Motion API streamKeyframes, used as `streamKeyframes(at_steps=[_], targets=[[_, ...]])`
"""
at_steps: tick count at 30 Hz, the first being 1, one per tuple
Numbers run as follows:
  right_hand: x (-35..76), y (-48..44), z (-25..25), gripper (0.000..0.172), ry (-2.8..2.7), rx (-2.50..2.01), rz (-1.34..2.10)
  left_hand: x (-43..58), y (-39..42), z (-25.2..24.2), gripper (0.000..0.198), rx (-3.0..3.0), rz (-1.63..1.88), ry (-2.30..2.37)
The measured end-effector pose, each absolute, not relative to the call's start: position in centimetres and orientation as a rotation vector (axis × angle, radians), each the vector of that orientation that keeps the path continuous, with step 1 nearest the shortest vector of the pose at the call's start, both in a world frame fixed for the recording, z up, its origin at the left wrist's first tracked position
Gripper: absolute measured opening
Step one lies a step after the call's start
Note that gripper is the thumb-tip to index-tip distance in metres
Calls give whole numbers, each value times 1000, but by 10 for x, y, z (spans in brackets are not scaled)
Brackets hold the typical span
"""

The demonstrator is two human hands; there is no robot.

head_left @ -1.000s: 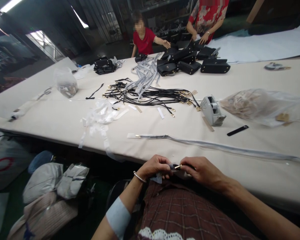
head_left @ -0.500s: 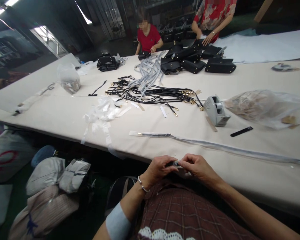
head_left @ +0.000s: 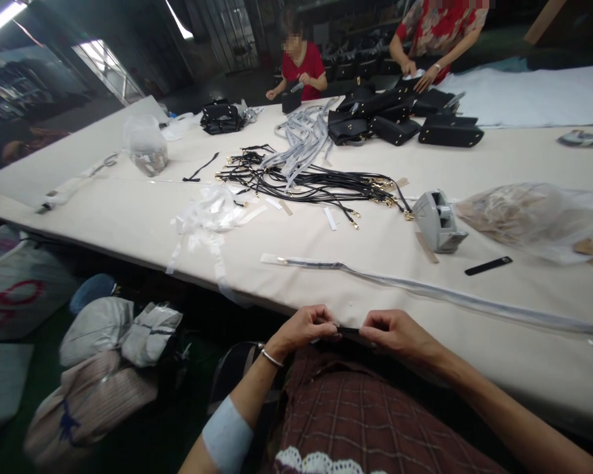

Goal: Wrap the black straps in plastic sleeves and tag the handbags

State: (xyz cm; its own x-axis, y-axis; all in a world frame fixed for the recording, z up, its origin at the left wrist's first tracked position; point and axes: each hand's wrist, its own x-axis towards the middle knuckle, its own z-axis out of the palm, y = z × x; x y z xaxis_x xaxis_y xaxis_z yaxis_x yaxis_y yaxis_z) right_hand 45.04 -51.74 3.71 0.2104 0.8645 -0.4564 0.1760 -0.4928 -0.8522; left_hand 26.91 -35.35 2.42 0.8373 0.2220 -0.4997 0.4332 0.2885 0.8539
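A dark strip (head_left: 348,331) runs between the two pinching hands (head_left: 393,331).

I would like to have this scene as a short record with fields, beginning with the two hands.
Left hand: pinching a thin dark strip
Right hand: pinching the same strip, apart from the left hand
Nearest beyond hands: long strap in translucent wrap
Farther out: black straps, grey tape dispenser
Far side: black bags
Co-workers: person in plain red top, person in floral top
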Motion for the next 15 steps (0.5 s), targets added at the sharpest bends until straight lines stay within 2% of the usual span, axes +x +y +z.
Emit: streamKeyframes(at_steps=[6,10,15], targets=[[432,-491,42,22,-1087,-1803,1271,283,-369,24,24,1470,-21,596],[472,-510,41,35,-967,-1771,1479,257,-344,23,25,1768,194,731],[530,-546,57,51,-884,-1890,1332,192,-303,11,33,1821,303,962]])
